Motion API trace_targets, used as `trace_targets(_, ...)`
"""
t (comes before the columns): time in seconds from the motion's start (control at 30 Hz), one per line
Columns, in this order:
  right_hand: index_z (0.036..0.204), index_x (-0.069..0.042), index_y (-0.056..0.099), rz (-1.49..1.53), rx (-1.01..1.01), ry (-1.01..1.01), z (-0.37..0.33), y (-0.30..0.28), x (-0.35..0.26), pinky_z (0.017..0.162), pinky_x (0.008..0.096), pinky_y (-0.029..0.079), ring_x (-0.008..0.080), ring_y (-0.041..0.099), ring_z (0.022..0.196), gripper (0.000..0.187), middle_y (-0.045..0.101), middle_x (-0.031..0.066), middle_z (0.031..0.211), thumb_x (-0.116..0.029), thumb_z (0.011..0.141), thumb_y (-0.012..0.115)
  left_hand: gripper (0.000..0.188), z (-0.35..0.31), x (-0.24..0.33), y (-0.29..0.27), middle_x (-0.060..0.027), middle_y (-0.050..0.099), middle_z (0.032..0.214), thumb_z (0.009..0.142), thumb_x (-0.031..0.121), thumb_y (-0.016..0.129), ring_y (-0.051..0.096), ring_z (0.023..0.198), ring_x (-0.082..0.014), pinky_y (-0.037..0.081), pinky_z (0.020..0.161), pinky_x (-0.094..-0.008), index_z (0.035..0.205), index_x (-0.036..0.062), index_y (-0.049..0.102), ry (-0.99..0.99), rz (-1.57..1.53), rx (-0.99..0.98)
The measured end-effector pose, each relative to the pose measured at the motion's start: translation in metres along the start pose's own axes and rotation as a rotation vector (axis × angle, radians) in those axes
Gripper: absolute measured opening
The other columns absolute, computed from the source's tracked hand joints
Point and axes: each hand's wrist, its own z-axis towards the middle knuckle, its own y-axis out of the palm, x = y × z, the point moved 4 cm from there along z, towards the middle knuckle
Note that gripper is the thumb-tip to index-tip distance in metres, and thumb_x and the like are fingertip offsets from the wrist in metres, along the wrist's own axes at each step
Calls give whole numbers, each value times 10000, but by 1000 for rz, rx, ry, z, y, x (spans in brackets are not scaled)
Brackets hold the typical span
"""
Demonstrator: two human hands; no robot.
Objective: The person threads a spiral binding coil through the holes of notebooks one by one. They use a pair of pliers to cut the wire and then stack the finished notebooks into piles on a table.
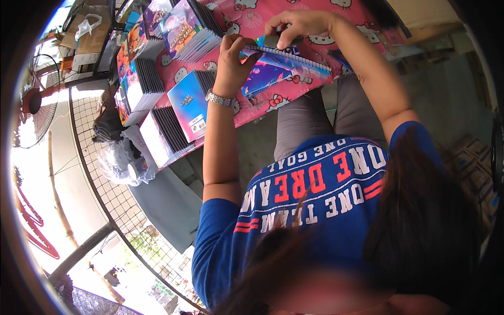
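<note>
A spiral notebook (307,63) with a blue cover and a row of binding loops stands tilted at the table's near edge. My left hand (235,59), with a watch on its wrist, grips the notebook's left end between thumb and fingers. At the notebook's upper edge, my right hand (300,27) is closed, thumb against bent fingers, on a small dark grey object (271,40) whose kind I cannot make out. Another notebook (266,79), blue and purple, lies under the tilted one.
Stacks of colourful notebooks (190,105) with dark spines fill the left of the table, covered by a pink patterned cloth (247,113). A clear plastic bag (123,163) hangs by its left corner. Farther left are a fan (39,100) and wire mesh (94,142).
</note>
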Motion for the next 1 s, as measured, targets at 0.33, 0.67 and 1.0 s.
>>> trace_targets(0.33, 1132, -51, 637, 319, -96, -221, 12, 1, -6, 848, 264, 456, 93, 611, 952, 401, 667, 21, 1040, -291, 814, 681, 276, -1, -26, 3, -47, 603, 887, 762, 62, 801, 633, 763, -145, 521, 672, -280, 984, 23, 640, -168, -277, -72)
trace_targets(0.67, 1193, -36, 652, -387, 211, 244, 27, -24, 42, 884, 296, 489, 194, 645, 1018, 540, 678, 81, 1070, -354, 769, 755, 272, -15, -54, 5, -53, 687, 889, 786, 67, 788, 626, 724, -104, 504, 662, -259, 1003, -2, 638, -320, -400, -41)
trace_targets(1.0, 1442, -98, 431, -1168, 980, 272, -130, 39, 127, 1070, 495, 372, 383, 439, 1305, 642, 477, 146, 1431, -414, 916, 622, 170, -57, -42, 9, -59, 685, 913, 936, 88, 658, 623, 708, -80, 577, 591, -255, 1070, -16, 667, -416, -724, 553)
